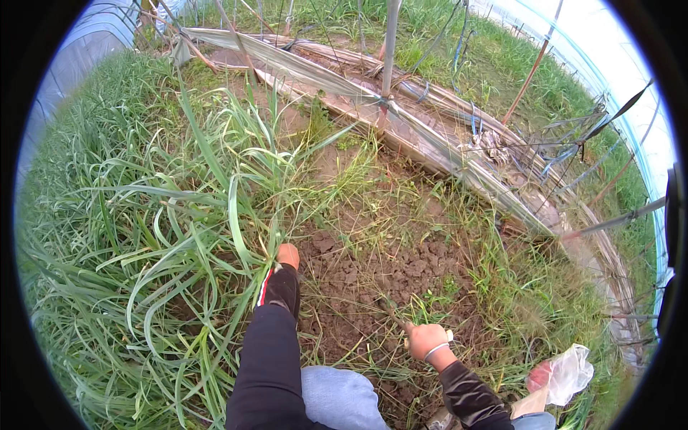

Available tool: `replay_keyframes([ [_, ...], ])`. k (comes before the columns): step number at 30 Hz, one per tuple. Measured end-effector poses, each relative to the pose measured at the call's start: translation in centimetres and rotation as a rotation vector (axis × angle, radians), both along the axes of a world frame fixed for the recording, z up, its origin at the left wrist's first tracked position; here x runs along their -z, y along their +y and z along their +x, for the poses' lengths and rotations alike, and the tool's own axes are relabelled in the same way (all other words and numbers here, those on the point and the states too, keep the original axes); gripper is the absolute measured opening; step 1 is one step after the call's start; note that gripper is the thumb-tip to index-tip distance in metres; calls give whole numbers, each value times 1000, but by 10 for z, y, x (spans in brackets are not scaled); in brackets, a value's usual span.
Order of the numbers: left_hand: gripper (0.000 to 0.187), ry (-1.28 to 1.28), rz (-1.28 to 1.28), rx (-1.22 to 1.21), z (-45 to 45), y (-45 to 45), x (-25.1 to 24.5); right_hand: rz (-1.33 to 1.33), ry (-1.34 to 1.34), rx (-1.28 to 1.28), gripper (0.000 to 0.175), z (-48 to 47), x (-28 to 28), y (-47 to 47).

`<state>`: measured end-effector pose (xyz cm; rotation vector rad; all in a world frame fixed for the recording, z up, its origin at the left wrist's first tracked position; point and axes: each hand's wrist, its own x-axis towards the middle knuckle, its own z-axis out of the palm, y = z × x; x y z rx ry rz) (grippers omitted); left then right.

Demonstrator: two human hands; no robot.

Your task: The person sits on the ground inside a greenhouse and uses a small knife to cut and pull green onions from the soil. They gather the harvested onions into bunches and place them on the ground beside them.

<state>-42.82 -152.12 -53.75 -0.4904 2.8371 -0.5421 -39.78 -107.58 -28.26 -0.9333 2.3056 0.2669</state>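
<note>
My left hand is closed at the base of a clump of long strap-leaved green plants, which resemble leeks or garlic. Leaves converge beside the fist, and its fingers are partly hidden. To the right and nearer my body, my right hand grips a narrow hand tool. Its far end points up and left, low over broken brown soil; the exact shape of that end is unclear against the dirt. A pale band circles my right wrist.
Dense green leaves fill the left side. Beyond the soil, plastic sheeting runs diagonally, with a metal post and tangled cords nearby. A clear plastic bag with something red lies at lower right. Jeans-covered knee is below.
</note>
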Motion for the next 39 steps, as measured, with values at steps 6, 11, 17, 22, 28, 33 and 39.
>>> replay_keyframes([
  [6,15,-167,256,-19,13,24,-88,-46,-8,-2,29,0,5,9],
  [11,18,22,268,-123,81,-63,-128,-131,-33,-14,45,7,6,3],
  [17,18,36,97,77,42,-76,-90,-117,-47,39,59,14,22,11],
  [22,22,145,-32,259,-4,-74,-33,-46,-105,74,65,9,13,11],
  [28,17,-499,104,157,-45,-79,-27,-16,-127,114,62,12,20,14],
  [33,16,-210,234,87,-16,-87,-22,-49,-109,105,59,13,16,5],
  [39,17,-123,277,-30,21,-60,-60,-119,-66,79,57,19,23,-1],
])
